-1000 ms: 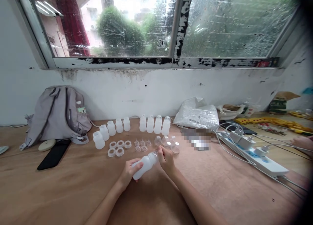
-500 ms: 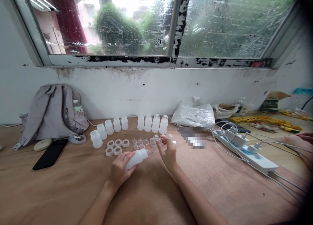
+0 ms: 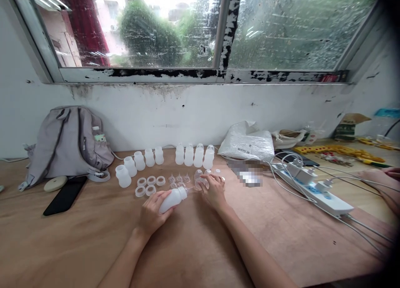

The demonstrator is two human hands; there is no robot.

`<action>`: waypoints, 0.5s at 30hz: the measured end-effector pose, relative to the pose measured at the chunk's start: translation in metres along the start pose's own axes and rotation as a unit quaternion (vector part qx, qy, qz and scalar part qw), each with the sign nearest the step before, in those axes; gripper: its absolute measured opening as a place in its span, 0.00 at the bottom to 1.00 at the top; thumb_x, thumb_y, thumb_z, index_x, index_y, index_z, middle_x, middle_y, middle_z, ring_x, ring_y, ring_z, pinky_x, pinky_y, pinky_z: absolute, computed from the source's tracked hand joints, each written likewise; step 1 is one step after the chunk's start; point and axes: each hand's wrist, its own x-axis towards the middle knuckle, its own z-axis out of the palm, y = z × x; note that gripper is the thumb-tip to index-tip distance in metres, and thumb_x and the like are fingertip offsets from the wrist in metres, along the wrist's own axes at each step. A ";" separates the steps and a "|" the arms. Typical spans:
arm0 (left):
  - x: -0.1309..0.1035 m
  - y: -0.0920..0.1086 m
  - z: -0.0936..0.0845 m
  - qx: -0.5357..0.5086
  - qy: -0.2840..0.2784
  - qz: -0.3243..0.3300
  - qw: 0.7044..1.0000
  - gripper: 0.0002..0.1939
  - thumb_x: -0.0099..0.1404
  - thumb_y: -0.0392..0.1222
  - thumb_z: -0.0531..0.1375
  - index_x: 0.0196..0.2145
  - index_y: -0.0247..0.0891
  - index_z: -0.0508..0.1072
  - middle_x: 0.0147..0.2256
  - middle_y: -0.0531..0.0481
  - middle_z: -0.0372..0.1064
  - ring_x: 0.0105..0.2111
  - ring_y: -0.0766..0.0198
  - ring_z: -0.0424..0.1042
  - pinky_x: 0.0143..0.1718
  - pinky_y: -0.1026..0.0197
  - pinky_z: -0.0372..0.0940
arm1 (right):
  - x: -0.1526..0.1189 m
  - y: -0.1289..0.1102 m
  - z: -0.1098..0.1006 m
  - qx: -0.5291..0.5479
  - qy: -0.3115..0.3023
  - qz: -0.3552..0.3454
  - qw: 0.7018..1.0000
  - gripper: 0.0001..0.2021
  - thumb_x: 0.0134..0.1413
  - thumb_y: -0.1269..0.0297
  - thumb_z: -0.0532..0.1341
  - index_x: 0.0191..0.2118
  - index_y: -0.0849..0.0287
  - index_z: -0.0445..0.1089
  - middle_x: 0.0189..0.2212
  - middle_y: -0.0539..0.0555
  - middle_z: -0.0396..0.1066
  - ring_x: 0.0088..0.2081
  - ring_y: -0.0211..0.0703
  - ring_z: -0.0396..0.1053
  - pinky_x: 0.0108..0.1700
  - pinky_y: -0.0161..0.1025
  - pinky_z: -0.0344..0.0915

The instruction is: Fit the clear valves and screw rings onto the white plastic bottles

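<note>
My left hand [image 3: 153, 211] is wrapped around a frosted white baby bottle [image 3: 171, 199], tilted with its neck toward the right. A clear teat [image 3: 189, 189] sticks out of the collar at its top. My right hand [image 3: 214, 192] is low over the table, its thumb and fingers closed at the side of a clear domed bottle cap [image 3: 199, 184]. Another clear cap [image 3: 198, 174] stands just behind. Left of the caps are several clear teats [image 3: 179, 178], partly hidden by the held bottle. Several white collar rings [image 3: 151, 180] lie further left.
Several open bottles [image 3: 124, 176] stand back left; several capped bottles [image 3: 198, 156] stand in a row behind. Around them are a backpack [image 3: 67, 142], phone [image 3: 65, 196], plastic-wrapped package [image 3: 246, 142] and power strip [image 3: 315, 192] with cables. Another person's hand [image 3: 373, 177] shows at far right.
My right hand has lowered onto the table among the clear caps, its fingers coming to the near cap. My left hand keeps the bottle at nearly the same place and tilt.
</note>
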 end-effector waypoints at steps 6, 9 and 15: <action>-0.001 0.000 0.002 -0.007 -0.011 -0.001 1.000 0.20 0.57 0.45 0.56 0.48 0.42 0.62 0.41 0.47 0.66 0.41 0.60 0.67 0.41 0.59 0.63 | -0.001 0.001 0.001 -0.045 0.003 -0.011 0.999 0.07 0.50 0.67 0.54 0.36 0.56 0.67 0.38 0.55 0.70 0.46 0.50 0.60 0.51 0.53 0.40; -0.001 0.000 0.002 -0.004 -0.009 -0.001 1.000 0.20 0.57 0.45 0.56 0.48 0.42 0.63 0.41 0.47 0.66 0.40 0.60 0.67 0.41 0.59 0.64 | -0.001 0.001 0.001 -0.055 0.003 -0.010 0.998 0.08 0.49 0.67 0.55 0.36 0.56 0.68 0.40 0.55 0.69 0.47 0.51 0.59 0.51 0.52 0.40; -0.001 0.001 0.002 -0.003 -0.009 0.002 1.000 0.20 0.57 0.45 0.56 0.48 0.42 0.63 0.41 0.47 0.67 0.40 0.60 0.67 0.40 0.59 0.64 | -0.001 0.000 0.001 -0.025 0.012 -0.002 1.000 0.10 0.49 0.69 0.54 0.37 0.56 0.68 0.42 0.55 0.67 0.48 0.52 0.57 0.51 0.54 0.42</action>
